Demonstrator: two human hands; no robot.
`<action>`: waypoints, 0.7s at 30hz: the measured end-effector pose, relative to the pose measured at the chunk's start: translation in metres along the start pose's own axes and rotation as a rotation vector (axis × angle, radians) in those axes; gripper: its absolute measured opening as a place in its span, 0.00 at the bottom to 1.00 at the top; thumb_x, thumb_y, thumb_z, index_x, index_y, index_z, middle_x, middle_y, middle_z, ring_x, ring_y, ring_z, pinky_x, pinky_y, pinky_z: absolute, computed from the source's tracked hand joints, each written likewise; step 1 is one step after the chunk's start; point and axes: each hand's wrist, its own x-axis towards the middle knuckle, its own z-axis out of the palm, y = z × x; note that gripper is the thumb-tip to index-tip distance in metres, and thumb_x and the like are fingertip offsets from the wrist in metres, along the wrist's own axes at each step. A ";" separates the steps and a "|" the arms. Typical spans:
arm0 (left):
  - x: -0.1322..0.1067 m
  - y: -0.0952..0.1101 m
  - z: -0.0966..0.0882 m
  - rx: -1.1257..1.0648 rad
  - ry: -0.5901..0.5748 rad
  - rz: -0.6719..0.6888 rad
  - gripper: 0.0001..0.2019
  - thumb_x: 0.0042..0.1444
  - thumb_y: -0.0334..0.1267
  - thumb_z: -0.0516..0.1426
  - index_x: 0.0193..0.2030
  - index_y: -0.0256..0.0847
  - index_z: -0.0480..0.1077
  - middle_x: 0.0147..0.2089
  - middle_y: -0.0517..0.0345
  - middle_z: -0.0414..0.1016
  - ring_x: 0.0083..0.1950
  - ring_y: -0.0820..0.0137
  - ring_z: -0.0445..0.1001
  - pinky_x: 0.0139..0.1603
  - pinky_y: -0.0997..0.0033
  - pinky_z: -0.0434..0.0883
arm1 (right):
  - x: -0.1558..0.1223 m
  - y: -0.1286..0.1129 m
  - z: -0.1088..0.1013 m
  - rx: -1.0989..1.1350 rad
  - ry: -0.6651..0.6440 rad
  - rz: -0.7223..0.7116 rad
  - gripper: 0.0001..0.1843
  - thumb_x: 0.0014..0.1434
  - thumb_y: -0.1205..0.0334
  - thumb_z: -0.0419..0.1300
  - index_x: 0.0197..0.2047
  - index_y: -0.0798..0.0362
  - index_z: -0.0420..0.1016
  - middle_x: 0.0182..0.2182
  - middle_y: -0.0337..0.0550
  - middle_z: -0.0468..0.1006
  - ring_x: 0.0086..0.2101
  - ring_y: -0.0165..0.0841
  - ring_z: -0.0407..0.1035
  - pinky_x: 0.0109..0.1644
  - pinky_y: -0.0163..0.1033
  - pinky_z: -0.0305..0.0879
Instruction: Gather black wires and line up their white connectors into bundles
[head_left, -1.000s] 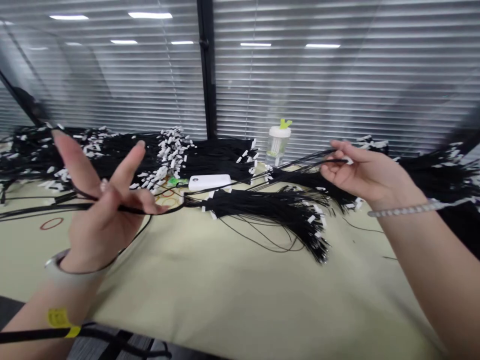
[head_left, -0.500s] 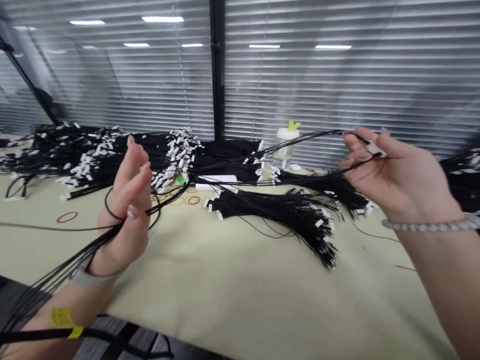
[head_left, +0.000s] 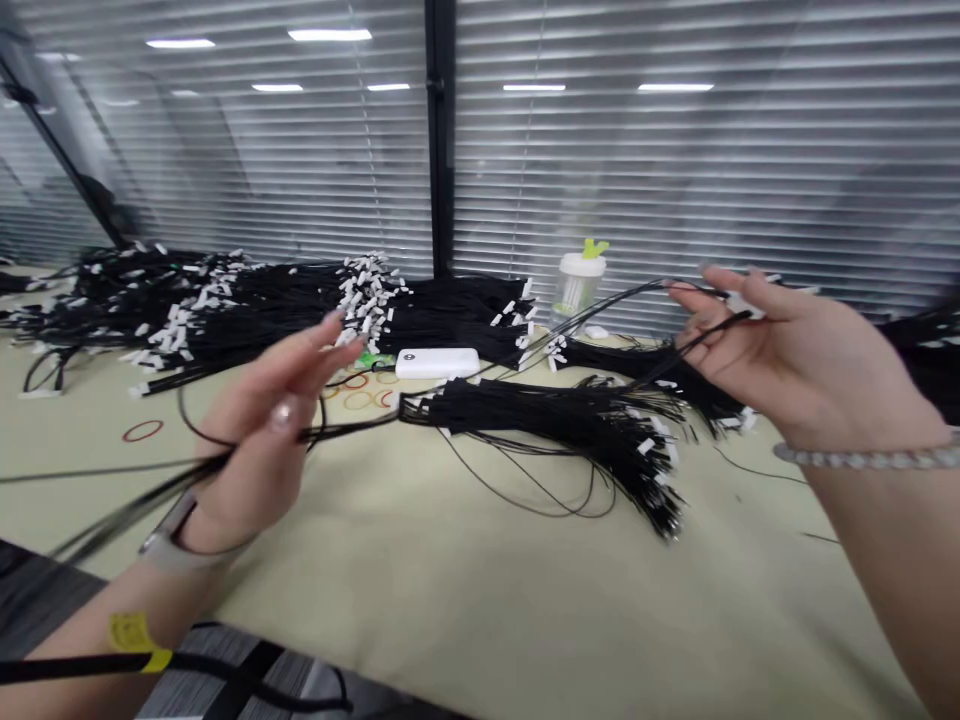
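Thin black cables (head_left: 352, 427) run through my left hand (head_left: 255, 450), lying between its thumb and palm. The fingers of that hand stretch forward, and the loose lengths trail to the lower left. At the right my right hand (head_left: 802, 365) pinches the other ends of several cables, with a white connector partly hidden among the fingertips. Between the two hands the strands sag in a loose curve. A thick bundle of black cables (head_left: 540, 410) with white connectors lies on the table beneath them.
Piles of black cables (head_left: 285, 305) with white connectors line the back of the table (head_left: 480, 590). A white power bank (head_left: 437, 363), rubber bands (head_left: 360, 398) and a lidded cup (head_left: 579, 285) stand or lie nearby. Blinds (head_left: 675, 180) hang behind.
My left hand's fingers have tilted forward and right, and the cables between the hands have slackened and dropped. My right hand keeps its pinch, almost in place.
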 end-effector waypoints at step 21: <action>0.026 -0.019 0.104 0.310 -1.088 -0.302 0.13 0.56 0.38 0.46 0.42 0.42 0.68 0.28 0.63 0.72 0.26 0.77 0.68 0.30 0.78 0.66 | -0.096 -0.002 0.054 -0.289 -0.562 0.064 0.18 0.56 0.60 0.47 0.49 0.45 0.65 0.26 0.40 0.66 0.30 0.28 0.68 0.39 0.39 0.69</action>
